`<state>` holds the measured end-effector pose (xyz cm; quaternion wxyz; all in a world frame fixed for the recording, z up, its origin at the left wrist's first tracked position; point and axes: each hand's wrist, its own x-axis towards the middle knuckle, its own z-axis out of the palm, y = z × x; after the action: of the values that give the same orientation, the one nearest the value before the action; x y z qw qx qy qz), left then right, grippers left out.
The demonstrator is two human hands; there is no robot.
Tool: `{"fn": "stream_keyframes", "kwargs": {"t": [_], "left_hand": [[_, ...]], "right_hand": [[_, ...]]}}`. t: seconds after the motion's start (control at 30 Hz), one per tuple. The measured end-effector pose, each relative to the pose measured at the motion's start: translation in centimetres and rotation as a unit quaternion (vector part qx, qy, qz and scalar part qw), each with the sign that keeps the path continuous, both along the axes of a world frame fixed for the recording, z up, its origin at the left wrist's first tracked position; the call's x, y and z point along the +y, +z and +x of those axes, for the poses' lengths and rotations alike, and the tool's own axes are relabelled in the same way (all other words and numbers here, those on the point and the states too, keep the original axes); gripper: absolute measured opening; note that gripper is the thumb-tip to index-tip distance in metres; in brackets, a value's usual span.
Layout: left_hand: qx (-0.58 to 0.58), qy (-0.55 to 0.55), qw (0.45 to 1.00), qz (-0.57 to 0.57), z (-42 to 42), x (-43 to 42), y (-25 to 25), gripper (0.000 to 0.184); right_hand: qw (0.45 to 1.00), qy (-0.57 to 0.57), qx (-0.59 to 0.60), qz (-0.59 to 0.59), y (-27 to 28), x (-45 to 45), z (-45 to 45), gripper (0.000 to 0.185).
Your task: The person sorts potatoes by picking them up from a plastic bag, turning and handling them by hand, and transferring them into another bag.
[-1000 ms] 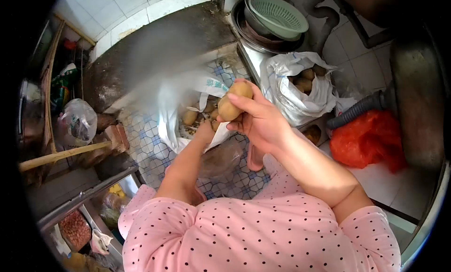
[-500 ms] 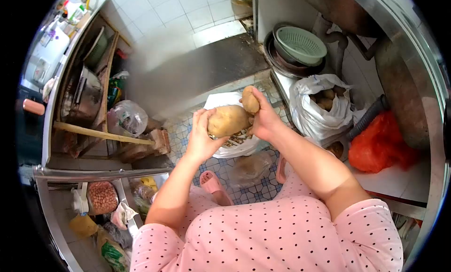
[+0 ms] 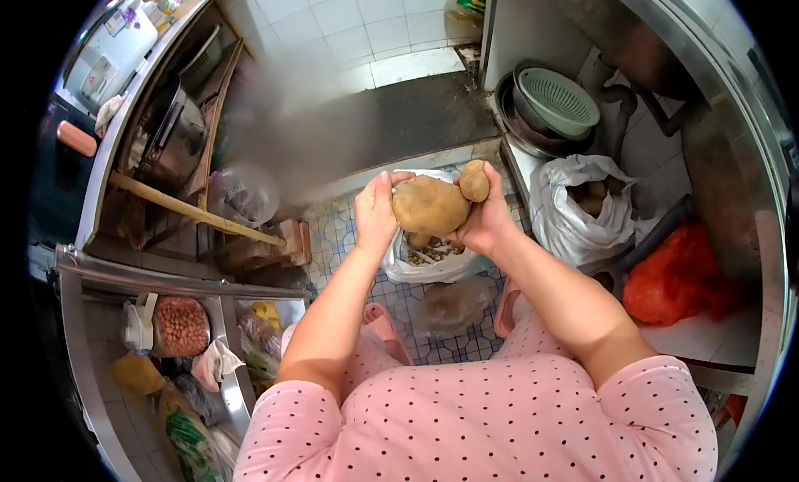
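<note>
A large potato [image 3: 429,206] is held up in front of me over an open white plastic bag [image 3: 433,271]. My left hand [image 3: 377,209] grips its left side, thumb and fingers closed around that end. In my right hand [image 3: 493,220] is a small potato [image 3: 474,182], near the fingertips; the same hand also presses against the right end of the large potato. Inside the bag below lie small brown bits, with a roundish brown piece partly hidden under the large potato.
On the right are a white sack [image 3: 574,220] with potatoes, an orange-red mesh bag [image 3: 678,274] and a green colander [image 3: 556,101] on stacked basins. A clear plastic bag [image 3: 454,305] lies between my feet. An open drawer [image 3: 241,349] and a wooden rack bar [image 3: 196,209] are at left.
The large potato has been turned in my hands and shows a browner side. My right hand has shifted under its right end. The view has tilted slightly.
</note>
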<state>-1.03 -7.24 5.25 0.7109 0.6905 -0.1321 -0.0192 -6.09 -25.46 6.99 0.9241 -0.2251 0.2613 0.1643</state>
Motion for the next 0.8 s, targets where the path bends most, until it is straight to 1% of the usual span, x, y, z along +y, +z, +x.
{"fn": "stream_keyframes", "kwargs": {"t": [0.03, 0.13, 0.17, 0.23, 0.33, 0.37, 0.43, 0.47, 0.57, 0.67, 0.73, 0.8], "left_hand": [[-0.039, 0.022, 0.998, 0.041, -0.2, -0.3, 0.7, 0.05], [0.065, 0.023, 0.996, -0.047, 0.6, -1.2, -0.9, 0.047], [0.116, 0.022, 0.989, -0.086, 0.7, -1.4, -1.4, 0.046], [0.214, 0.019, 0.963, -0.163, 0.7, -1.7, -1.4, 0.043], [0.294, -0.001, 0.914, -0.279, 0.1, -2.1, 0.3, 0.04], [0.293, -0.004, 0.916, -0.273, 0.1, -2.2, 0.3, 0.04], [0.294, -0.006, 0.92, -0.261, -0.1, -2.3, 0.1, 0.039], [0.29, -0.009, 0.917, -0.275, -0.1, -2.3, 0.1, 0.039], [0.295, -0.003, 0.905, -0.307, -0.2, -2.4, -0.1, 0.038], [0.325, 0.026, 0.894, -0.308, -0.2, -2.8, -0.3, 0.034], [0.335, 0.03, 0.892, -0.301, 0.0, -2.9, -0.2, 0.03], [0.322, 0.007, 0.882, -0.345, 0.4, -2.8, -1.0, 0.029]], "right_hand": [[1.0, -0.005, 0.005, -0.005, -0.1, 0.0, 0.1, 0.065], [1.0, -0.007, 0.009, -0.023, 0.2, 0.2, 0.0, 0.069], [1.0, -0.005, 0.008, -0.029, 0.4, 0.2, -0.1, 0.071], [0.999, -0.016, 0.006, -0.036, 0.1, 0.3, -0.2, 0.073], [0.997, -0.04, -0.034, -0.063, -1.6, 0.1, 0.2, 0.073], [0.995, -0.048, -0.051, -0.074, -2.3, 0.0, 0.4, 0.073], [0.99, -0.057, -0.086, -0.096, -2.1, 0.1, 0.1, 0.065], [0.987, -0.06, -0.103, -0.106, -2.1, 0.2, 0.0, 0.061], [0.979, -0.039, -0.134, -0.147, -2.3, -0.3, -0.1, 0.065], [0.987, -0.036, -0.103, -0.119, -2.8, -0.6, 0.3, 0.063], [0.992, -0.066, -0.064, -0.09, -2.0, -0.6, 0.4, 0.063], [0.994, -0.085, -0.036, -0.057, -0.8, -0.6, 0.6, 0.064]]}}
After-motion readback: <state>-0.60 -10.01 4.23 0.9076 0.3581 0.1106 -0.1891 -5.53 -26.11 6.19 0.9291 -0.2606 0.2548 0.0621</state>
